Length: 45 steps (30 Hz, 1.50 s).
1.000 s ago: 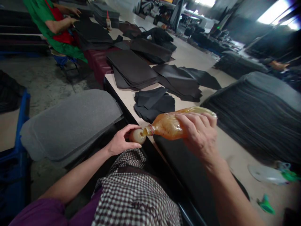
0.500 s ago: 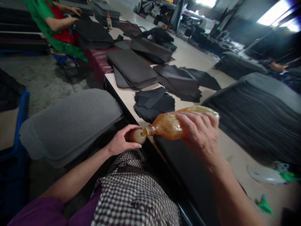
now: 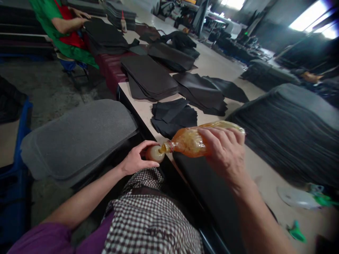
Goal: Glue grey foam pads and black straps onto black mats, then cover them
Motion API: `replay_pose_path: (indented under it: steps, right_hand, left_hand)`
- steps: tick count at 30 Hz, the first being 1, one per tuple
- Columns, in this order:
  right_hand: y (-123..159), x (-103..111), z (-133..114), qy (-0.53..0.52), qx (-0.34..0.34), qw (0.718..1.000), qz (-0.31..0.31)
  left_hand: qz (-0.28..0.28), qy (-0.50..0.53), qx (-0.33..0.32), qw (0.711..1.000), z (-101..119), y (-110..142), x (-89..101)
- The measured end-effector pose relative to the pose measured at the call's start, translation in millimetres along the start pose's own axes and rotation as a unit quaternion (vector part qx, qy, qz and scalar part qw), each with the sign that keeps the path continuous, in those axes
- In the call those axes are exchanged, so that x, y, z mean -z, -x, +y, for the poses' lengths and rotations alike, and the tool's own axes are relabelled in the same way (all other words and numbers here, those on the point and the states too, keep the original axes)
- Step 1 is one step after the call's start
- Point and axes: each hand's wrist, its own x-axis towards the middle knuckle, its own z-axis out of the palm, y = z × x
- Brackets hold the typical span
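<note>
Bottle [image 3: 189, 141], large, clear and amber-coloured, lies tipped nearly on its side above the table [image 3: 230, 63], its open neck pointing left at the mouth of a small round container [image 3: 155, 154]. The right hand [image 3: 225, 146] is clamped over the bottle's body from above, fingers wrapped across it. The left hand [image 3: 139, 157] curls around the small container, thumb on 1 side and fingers on the other, just beside the table's edge and above the checked apron [image 3: 153, 215]. The 2 hands are apart, with the bottle's neck between them; whether liquid is running cannot be told. Just beyond the bottle lie black offcuts [image 3: 173, 116], with flat dark sheets [image 3: 150, 76] behind them. A tall dark stack [image 3: 291, 130] stands to the right, and a green piece [image 3: 297, 231] rests near the right forearm. Rounded grey sheets [image 3: 82, 137] lie left of the table. Farther off, a co-worker in green [image 3: 46, 14] reaches towards another dark pile [image 3: 106, 35].
</note>
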Motion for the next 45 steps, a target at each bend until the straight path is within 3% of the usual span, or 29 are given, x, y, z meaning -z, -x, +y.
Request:
replay_pose_path:
  steps: [13, 45]
  right_hand:
    - [8.0, -7.7, -6.1, -0.075, -0.07, 0.994, -0.024]
    - [19.9, -19.0, -13.4, -0.08, -0.074, 0.993, -0.046]
  left_hand:
    - [0.015, 0.022, -0.004, 1.0, -1.4, -0.2, 0.7]
    - [0.013, 0.033, -0.017, 0.999, 3.6, -2.6, -1.5]
